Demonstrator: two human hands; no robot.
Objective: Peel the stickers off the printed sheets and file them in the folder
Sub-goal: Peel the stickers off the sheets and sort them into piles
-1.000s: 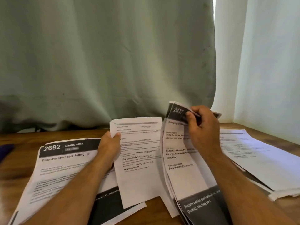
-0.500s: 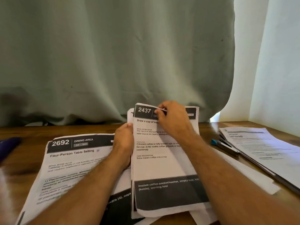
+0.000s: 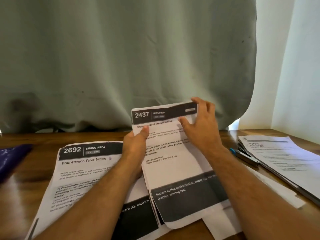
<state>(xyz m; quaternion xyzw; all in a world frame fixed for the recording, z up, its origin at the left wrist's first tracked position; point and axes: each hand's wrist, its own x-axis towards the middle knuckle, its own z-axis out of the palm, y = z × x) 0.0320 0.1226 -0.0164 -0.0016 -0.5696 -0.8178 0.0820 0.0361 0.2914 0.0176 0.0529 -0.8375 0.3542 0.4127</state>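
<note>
Head view: the left hand [image 3: 136,144] grips the left edge of the "2437 Kitchen" sheet [image 3: 173,163], lifted above the wooden table [image 3: 43,161]. The right hand [image 3: 200,125], fingers spread, touches its upper right corner beside the "2692" sheet [image 3: 83,170].

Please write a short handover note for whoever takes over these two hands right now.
Left hand: thumb pinches the left edge of sheet 2437, holding it raised.
Right hand: fingers open at the sheet's top right corner.
Sheet 2692 lies flat on the table, left; another paper stack sits right.
Done: cannot tell; no peeled sticker shows.
Left: peel, file; no folder clearly identifiable.
</note>
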